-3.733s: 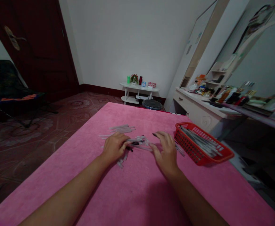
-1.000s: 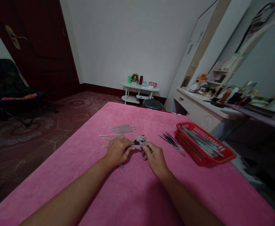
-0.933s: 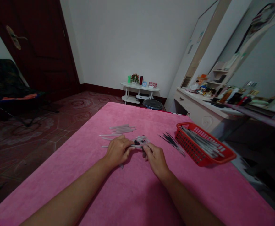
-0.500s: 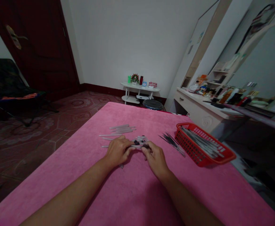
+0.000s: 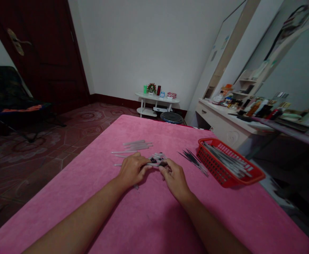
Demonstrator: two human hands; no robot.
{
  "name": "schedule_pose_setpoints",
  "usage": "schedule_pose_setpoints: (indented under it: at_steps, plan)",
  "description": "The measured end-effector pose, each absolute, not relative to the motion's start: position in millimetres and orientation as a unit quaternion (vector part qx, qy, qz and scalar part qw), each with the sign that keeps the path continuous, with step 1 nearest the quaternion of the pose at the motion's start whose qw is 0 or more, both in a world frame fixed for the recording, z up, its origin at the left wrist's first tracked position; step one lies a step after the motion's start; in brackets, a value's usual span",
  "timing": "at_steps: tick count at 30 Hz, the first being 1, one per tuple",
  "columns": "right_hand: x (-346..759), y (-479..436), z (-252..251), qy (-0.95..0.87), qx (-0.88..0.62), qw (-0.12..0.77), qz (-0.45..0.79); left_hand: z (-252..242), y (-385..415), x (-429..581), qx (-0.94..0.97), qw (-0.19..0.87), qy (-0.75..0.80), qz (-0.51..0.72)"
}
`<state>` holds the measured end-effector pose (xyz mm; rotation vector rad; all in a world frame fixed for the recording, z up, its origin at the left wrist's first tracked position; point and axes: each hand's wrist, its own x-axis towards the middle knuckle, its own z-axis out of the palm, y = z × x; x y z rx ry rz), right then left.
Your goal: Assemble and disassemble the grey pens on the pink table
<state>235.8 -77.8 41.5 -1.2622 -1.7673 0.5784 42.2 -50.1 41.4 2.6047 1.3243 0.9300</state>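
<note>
My left hand [image 5: 133,170] is closed in a pinch on one end of a slim pale pen [image 5: 153,164]. Fingers of my right hand [image 5: 174,174] grip its other end, where a dark part shows; the fingertips hide the detail. Just behind the pen lies a small pile of pale and black pen parts [image 5: 159,156]. Beyond my left hand several pale pen barrels [image 5: 137,145] lie side by side, some partly covered by the hand. To the right of my right hand is a fan of thin black-tipped refills [image 5: 193,161].
A red plastic basket [image 5: 215,169] of long grey sticks like pens stands at the right on the pink cloth [image 5: 133,218]. Beyond it is a dressing table [image 5: 223,118] crowded with bottles. A small white table [image 5: 156,98] and a round dark stool [image 5: 171,117] stand behind.
Hardly anything differs. Both hands keep the same grip on the pen, with only a slight shift of the right fingers.
</note>
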Motion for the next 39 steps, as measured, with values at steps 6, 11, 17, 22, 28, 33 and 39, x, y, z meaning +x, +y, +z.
schedule_pose_setpoints:
  at_steps: [6, 11, 17, 22, 28, 33, 39]
  plan:
    - [238, -76, 37, -0.712, -0.512, 0.417, 0.238, 42, -51, 43, 0.852, 0.045, 0.426, 0.301]
    - [238, -76, 38, -0.719, -0.511, 0.407, 0.239, 42, -50, 42, 0.856, 0.052, 0.421, 0.296]
    - [237, -76, 38, -0.711, -0.51, 0.411, 0.256, 40, -50, 43, 0.856, 0.044, 0.415, 0.306]
    - [238, -72, 29, -0.68, -0.525, 0.409, 0.307, 38, -49, 43, 0.865, 0.033, 0.394, 0.308]
    - [236, -73, 32, -0.719, -0.507, 0.404, 0.25, 35, -39, 36, 0.757, 0.086, 0.435, 0.479]
    - [217, -82, 37, -0.848, -0.386, 0.327, 0.157, 40, -36, 34, 0.686, 0.185, 0.402, 0.578]
    - [205, -86, 37, -0.865, -0.381, 0.308, 0.105, 34, -32, 33, 0.696, 0.197, 0.405, 0.56]
